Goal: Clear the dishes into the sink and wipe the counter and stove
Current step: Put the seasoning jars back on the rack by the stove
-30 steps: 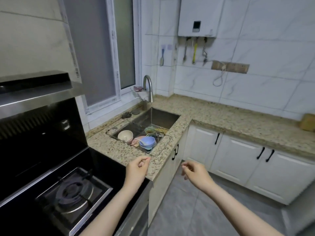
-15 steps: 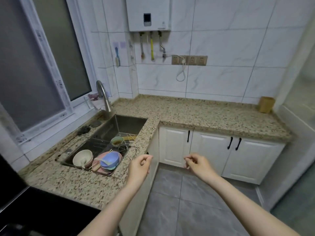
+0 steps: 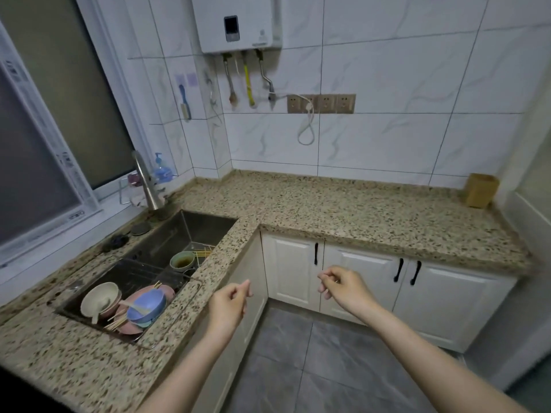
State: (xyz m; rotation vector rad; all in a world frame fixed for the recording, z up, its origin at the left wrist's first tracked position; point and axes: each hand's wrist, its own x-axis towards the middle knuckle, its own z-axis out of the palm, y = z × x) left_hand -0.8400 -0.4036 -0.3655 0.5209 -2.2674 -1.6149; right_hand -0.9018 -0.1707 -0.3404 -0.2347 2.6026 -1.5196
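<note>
The dishes already sit in the sink (image 3: pixel 190 234) at the left: a cream bowl (image 3: pixel 100 299), a blue bowl (image 3: pixel 146 305) on pink plates, chopsticks and a green cup (image 3: pixel 182 260). The left hand (image 3: pixel 228 307) hangs just beside the sink's counter (image 3: pixel 343 210) edge, fingers loosely curled, holding nothing; the right hand (image 3: pixel 346 289) likewise, over the floor. No cloth shows, so wiping looks to be what's left, and the long counter run lies ahead and rightward, nearer the right hand.
</note>
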